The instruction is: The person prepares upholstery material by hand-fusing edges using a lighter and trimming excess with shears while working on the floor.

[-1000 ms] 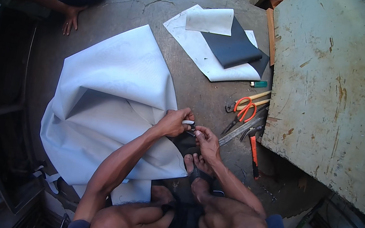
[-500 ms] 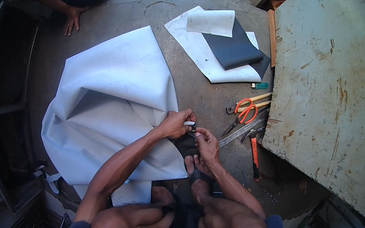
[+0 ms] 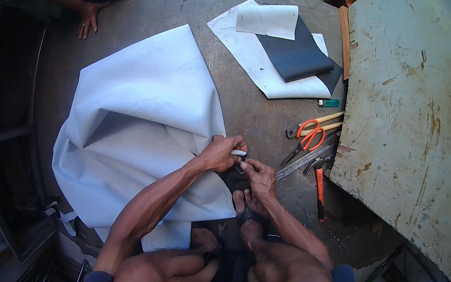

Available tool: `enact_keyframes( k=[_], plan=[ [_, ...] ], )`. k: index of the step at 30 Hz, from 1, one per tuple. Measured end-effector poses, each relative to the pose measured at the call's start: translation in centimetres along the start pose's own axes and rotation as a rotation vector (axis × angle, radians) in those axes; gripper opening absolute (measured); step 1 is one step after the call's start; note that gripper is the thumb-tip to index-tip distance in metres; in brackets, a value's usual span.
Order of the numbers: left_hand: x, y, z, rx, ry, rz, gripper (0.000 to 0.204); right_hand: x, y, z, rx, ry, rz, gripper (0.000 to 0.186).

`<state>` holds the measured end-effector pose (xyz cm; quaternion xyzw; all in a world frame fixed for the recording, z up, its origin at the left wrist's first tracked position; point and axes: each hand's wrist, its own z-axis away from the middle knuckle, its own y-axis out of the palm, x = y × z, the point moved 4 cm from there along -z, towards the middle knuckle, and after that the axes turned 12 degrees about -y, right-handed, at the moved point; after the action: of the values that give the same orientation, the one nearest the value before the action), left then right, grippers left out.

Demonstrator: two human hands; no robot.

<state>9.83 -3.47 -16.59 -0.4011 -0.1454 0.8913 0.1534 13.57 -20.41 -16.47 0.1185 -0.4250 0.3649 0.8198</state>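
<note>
A large sheet of white-backed material (image 3: 149, 84), which looks like upholstery vinyl, lies folded and rumpled to the left of my feet. At its right edge my left hand (image 3: 222, 152) is closed, pinching a turned-over bit of it whose white underside shows between the fingers. Close beside it, my right hand (image 3: 259, 178) has thumb and fingers pressed together at the same dark edge. Whatever small thing sits in the right fingertips is too small to make out. Both hands are just above my bare foot (image 3: 238, 201).
Scissors with orange handles (image 3: 310, 135), an orange-handled hammer (image 3: 319, 194) and pincers with pale handles (image 3: 322, 127) lie to the right, below a green lighter (image 3: 329, 103). Black and white offcuts (image 3: 295, 57) lie beyond. A worn board (image 3: 419, 112) stands right. Another person's hand (image 3: 88, 19) rests on the floor.
My right fingertips have come slightly closer to my left hand's fingers. The whole view has shifted a little; the sheet and tools lie as before.
</note>
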Motion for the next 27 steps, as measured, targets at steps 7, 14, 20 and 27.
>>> enact_keyframes(
  k=[7,14,20,27],
  plan=[
    [0.1,-0.3,0.4,0.05,-0.085,0.208,0.031,-1.0,-0.7,0.1,-0.04,-0.13,0.016,0.03],
    [0.1,-0.2,0.3,0.043,-0.083,0.183,0.033,-1.3,-1.9,0.3,-0.025,-0.105,-0.036,0.031],
    [-0.1,-0.6,0.4,0.021,-0.078,0.165,0.034,-0.8,-1.8,-1.3,0.031,-0.096,-0.037,0.028],
    [-0.6,-0.6,0.5,-0.035,-0.083,0.147,0.033,-1.6,-1.8,-1.7,0.06,-0.096,-0.055,0.027]
  ],
)
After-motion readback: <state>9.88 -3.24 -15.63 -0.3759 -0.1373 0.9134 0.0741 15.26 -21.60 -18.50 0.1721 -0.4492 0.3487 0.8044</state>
